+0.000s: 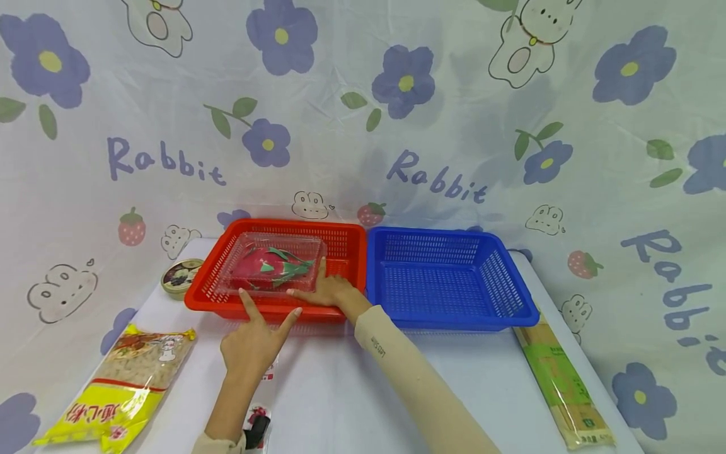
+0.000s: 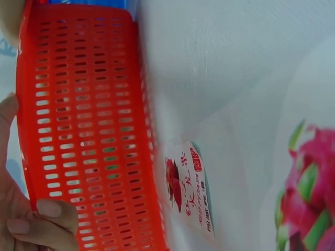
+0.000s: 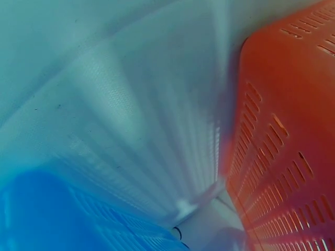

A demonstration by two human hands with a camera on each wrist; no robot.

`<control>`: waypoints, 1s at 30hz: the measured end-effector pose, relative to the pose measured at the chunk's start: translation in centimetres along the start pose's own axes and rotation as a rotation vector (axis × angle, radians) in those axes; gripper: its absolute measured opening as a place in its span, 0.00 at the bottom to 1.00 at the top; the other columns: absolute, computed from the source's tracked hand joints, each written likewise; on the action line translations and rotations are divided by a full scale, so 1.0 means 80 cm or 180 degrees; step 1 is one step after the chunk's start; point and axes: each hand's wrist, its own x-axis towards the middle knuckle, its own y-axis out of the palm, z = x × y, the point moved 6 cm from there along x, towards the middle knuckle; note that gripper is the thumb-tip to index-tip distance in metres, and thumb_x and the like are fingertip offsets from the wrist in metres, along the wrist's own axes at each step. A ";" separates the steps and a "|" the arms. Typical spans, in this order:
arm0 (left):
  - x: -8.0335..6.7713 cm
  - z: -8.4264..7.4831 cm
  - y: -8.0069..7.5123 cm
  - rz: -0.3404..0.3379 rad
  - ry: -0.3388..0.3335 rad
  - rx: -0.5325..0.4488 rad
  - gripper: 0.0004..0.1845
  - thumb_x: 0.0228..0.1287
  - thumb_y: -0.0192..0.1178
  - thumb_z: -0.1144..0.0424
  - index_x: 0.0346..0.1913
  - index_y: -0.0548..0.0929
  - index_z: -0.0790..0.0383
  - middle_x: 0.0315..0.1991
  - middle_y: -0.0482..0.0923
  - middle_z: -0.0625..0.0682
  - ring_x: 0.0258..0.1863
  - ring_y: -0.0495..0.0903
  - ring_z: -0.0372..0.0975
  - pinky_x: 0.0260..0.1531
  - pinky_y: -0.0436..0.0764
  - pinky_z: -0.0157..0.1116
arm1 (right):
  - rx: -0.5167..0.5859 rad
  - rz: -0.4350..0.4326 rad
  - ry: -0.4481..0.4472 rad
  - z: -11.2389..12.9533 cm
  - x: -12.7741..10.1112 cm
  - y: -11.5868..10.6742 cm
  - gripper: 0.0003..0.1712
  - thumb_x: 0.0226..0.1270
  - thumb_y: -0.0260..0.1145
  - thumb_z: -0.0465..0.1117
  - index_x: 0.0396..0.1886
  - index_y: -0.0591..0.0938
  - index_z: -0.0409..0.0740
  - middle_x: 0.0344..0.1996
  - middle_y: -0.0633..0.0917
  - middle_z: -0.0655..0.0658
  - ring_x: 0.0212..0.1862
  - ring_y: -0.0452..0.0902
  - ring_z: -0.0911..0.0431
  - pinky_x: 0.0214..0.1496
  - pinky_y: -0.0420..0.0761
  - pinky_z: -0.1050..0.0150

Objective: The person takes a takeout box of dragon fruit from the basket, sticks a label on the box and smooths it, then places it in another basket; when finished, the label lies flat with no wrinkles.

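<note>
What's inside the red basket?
A clear plastic box with a pink dragon fruit sits in the red basket. The box hides the basket floor beneath it.

Bright, even light fills the head view, with soft shadows under the red basket (image 1: 278,268) on the desk (image 1: 340,384). The clear box (image 1: 275,261) in it shows mild glare. The right wrist view is heavily blurred; the left wrist view is sharper.

White table (image 1: 340,391) before a pale cloth backdrop (image 1: 363,113) with purple flowers, rabbits and strawberries
</note>
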 end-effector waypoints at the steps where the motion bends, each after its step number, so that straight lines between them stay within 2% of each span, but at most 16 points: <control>1: 0.000 0.000 0.000 0.0002 0.0004 -0.0001 0.69 0.53 0.34 0.14 0.75 0.25 0.69 0.10 0.66 0.54 0.10 0.64 0.43 0.13 0.62 0.37 | 0.0046 0.0014 -0.0007 0.000 0.001 0.001 0.72 0.51 0.45 0.87 0.80 0.30 0.47 0.67 0.74 0.37 0.69 0.69 0.40 0.68 0.70 0.43; 8: 0.001 -0.003 0.002 -0.0018 0.0044 0.0012 0.69 0.54 0.34 0.15 0.75 0.27 0.70 0.10 0.66 0.54 0.09 0.64 0.43 0.12 0.62 0.37 | 0.0239 0.0048 -0.0191 -0.001 0.003 0.002 0.71 0.55 0.44 0.85 0.78 0.26 0.46 0.64 0.78 0.39 0.64 0.76 0.43 0.67 0.73 0.47; 15: 0.002 -0.001 0.006 -0.0001 0.0003 -0.0012 0.69 0.54 0.35 0.15 0.75 0.25 0.70 0.10 0.67 0.54 0.09 0.65 0.44 0.12 0.62 0.37 | 0.0365 0.0053 -0.0340 0.003 0.004 0.001 0.70 0.55 0.43 0.86 0.77 0.23 0.48 0.69 0.73 0.39 0.67 0.73 0.42 0.68 0.71 0.46; 19: 0.003 0.000 0.009 0.0010 -0.0010 -0.0013 0.69 0.54 0.35 0.15 0.75 0.24 0.69 0.10 0.66 0.54 0.09 0.65 0.43 0.12 0.62 0.37 | 0.0498 0.0070 -0.0400 0.005 0.005 0.000 0.69 0.57 0.44 0.84 0.76 0.21 0.48 0.69 0.73 0.38 0.67 0.72 0.42 0.69 0.71 0.46; 24: 0.004 0.000 0.011 0.0020 -0.0004 -0.0021 0.68 0.55 0.35 0.15 0.75 0.24 0.69 0.10 0.66 0.54 0.09 0.64 0.43 0.12 0.62 0.37 | 0.0884 0.0100 -0.0550 0.009 0.004 0.000 0.68 0.61 0.48 0.80 0.76 0.21 0.48 0.70 0.71 0.37 0.69 0.70 0.41 0.70 0.68 0.45; 30: 0.003 0.001 0.011 0.0001 -0.0005 -0.0050 0.68 0.55 0.36 0.16 0.75 0.23 0.68 0.10 0.66 0.53 0.09 0.64 0.43 0.12 0.62 0.36 | 0.1533 0.0047 -0.0809 0.017 0.004 -0.006 0.68 0.64 0.55 0.73 0.77 0.22 0.46 0.72 0.68 0.39 0.72 0.66 0.40 0.72 0.66 0.43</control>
